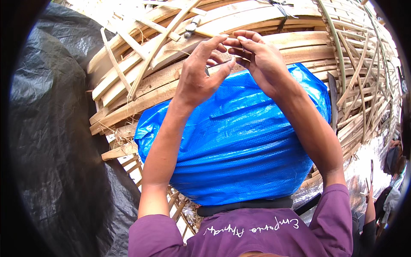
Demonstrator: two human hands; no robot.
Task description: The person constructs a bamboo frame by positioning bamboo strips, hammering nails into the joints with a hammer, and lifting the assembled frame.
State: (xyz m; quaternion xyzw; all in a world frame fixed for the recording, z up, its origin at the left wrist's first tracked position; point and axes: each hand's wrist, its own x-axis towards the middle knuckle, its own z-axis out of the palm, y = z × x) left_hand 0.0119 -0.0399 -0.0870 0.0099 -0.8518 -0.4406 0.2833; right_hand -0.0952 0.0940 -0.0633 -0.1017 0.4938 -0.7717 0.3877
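My left hand (pixel 200 73) and my right hand (pixel 264 62) are raised close together beyond the blue tarp sheet (pixel 239 128) spread over my lap. The fingers of both are bent, thumbs toward fingertips. Something thin and dark shows by my left thumb, and a tiny dark sliver by the right fingertips; both are too small to name. Just past my left fingers lies a hammer (pixel 191 28) with a metal head and a light wooden handle, partly hidden by the hand. Below the hands are pale wooden planks (pixel 160 92).
Crossed bamboo strips (pixel 160 38) lie on the planks at upper left. Black plastic sheeting (pixel 55 128) covers the left side. A long dark flat piece (pixel 333 100) sits right of the tarp. Woven bamboo slats (pixel 359 73) curve along the right. Another person's arm (pixel 370 207) shows at lower right.
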